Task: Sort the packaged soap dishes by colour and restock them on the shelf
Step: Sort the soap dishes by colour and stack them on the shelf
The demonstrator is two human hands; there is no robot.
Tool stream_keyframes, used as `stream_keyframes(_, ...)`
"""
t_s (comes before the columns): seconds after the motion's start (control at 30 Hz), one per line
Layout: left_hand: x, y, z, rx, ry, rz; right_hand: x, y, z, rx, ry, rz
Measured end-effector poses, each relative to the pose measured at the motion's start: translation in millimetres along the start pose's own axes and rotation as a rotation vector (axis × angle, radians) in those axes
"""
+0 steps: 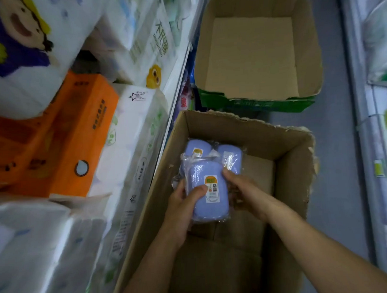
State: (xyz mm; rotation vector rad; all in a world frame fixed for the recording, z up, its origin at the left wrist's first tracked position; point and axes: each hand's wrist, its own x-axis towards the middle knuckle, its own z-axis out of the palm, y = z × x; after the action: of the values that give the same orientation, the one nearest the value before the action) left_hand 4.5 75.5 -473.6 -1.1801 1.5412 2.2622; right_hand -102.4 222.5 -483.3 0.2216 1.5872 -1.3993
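Three pale blue soap dishes in clear plastic wrap are bunched together over an open brown cardboard box. The nearest blue soap dish has an orange and white label on its lid. My left hand grips its left side, thumb across the lid. My right hand holds the right side of the bunch, fingertips against the wrapped dish behind. A third blue dish sits at the back left of the bunch. The shelf with stacked goods runs along the left.
A second, empty cardboard box with green sides stands on the grey floor beyond the first. An orange tissue carton and white paper packs fill the left shelf. Another shelf edge runs down the right.
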Motion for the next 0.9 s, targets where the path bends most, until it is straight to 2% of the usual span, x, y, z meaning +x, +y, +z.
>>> stream_keyframes(0.07,1,9,14,0.077,0.028,0.057,-21,5,1,0.032,-0.212,0.093)
stream_keyframes(0.13,1,17,24,0.358,0.066,0.182,-27,12,-2,0.203,-0.183,0.077)
stream_keyframes(0.17,2,22,23,0.59,0.166,0.284,-27,15,-5,0.312,-0.122,0.05)
stream_keyframes(0.23,3,36,14,0.964,0.5,0.527,-23,22,-12,0.524,0.045,0.002)
stream_keyframes(0.3,8,48,-4,1.069,0.688,0.602,-14,33,-20,0.678,0.241,0.019)
stream_keyframes(0.33,15,49,-16,1.107,0.687,0.544,-6,40,-24,0.709,0.342,0.043)
stream_keyframes(0.4,29,45,-35,1.151,0.536,0.372,10,50,-29,0.716,0.51,0.06)
stream_keyframes(0.47,36,36,-48,1.133,0.403,0.334,27,53,-34,0.645,0.627,0.02)
stream_keyframes(0.53,35,30,-55,1.168,0.401,0.404,41,52,-36,0.538,0.73,-0.048)
stream_keyframes(0.6,32,27,-57,1.172,0.429,0.461,56,48,-38,0.41,0.787,-0.04)
stream_keyframes(0.7,25,24,-59,1.159,0.506,0.424,80,49,-38,0.255,0.764,0.098)
stream_keyframes(0.83,18,21,-68,1.143,0.574,0.347,145,93,-71,-0.02,0.578,0.188)
stream_keyframes(0.9,17,23,-69,1.141,0.553,0.33,120,64,-53,-0.12,0.548,0.251)
